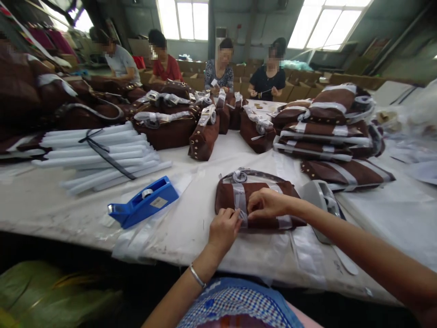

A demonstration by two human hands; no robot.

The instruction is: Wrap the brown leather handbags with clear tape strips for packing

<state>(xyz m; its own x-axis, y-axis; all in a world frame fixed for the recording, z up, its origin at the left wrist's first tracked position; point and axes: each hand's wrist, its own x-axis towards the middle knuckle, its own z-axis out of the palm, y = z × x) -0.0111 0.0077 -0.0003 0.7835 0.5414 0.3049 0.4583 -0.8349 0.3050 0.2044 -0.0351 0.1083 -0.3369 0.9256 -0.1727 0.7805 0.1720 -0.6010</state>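
Observation:
A brown handbag (262, 218) lies in front of me with its strap (269, 174) along the far side. Two pale see-through wrapping strips run across it. My left hand (223, 230) is closed at the bag's near edge, its fingertips pinching the left wrapping strip (240, 200). Just right of that strip, my right hand (266, 203) rests over the bag with its fingers curled together. Whatever those fingers hold, if anything, is hidden. To the left on the table stands a blue tape dispenser (145, 202). A grey dispenser (319, 205) sits right of the bag, partly behind my right forearm.
A strapped bundle of white rolls (99, 157) lies at the left. Wrapped brown bags (329, 136) are stacked at the right, and more brown bags (167, 130) stand across the white table (191, 209). Several people sit along the far side before cardboard boxes (300, 91).

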